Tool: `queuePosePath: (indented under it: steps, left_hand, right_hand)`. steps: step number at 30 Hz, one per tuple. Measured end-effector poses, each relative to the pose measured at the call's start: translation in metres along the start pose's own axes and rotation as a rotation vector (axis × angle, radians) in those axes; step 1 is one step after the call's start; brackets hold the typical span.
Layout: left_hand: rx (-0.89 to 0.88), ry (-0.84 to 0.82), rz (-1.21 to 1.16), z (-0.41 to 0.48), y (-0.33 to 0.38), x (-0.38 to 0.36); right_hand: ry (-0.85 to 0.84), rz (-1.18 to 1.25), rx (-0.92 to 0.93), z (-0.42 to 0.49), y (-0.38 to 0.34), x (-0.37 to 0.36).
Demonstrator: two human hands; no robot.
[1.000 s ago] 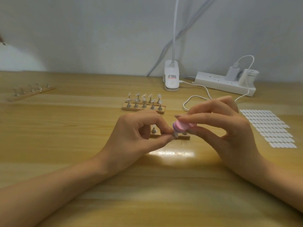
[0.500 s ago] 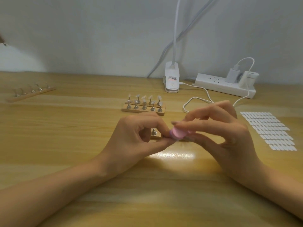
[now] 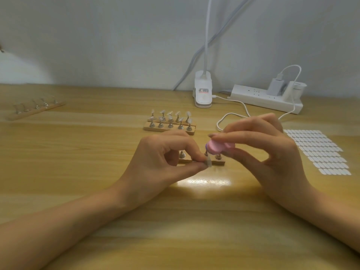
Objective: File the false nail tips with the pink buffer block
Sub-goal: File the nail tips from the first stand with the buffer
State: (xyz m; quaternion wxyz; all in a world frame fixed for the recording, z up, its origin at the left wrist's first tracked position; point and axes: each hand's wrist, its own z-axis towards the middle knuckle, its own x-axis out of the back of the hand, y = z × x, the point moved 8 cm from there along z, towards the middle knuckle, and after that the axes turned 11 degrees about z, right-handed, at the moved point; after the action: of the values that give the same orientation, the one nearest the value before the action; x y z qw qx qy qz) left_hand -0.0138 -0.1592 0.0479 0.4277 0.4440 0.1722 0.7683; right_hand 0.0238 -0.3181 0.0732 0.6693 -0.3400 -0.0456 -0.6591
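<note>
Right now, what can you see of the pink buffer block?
The pink buffer block is small and stubby, matte pink with a purplish strip at its left end. Its outline is blurred. The right hand pinches it, fingers on top and thumb beneath, holding it roughly level in the air. Its left end sits just over the clear nail tip pinched by the left hand. I cannot tell whether block and tip touch.

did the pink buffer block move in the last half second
Yes. The pink buffer block has risen: it overlapped the near wooden stand then, and now sits above its pegs.
</note>
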Motion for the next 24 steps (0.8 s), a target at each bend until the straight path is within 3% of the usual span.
queuePosePath:
  steps: [24]
  left_hand:
    - [0.041, 0.003, 0.032, 0.000, 0.000, 0.001]
  right_hand:
    - [-0.059, -0.013, 0.098, -0.002, -0.017, -0.011]
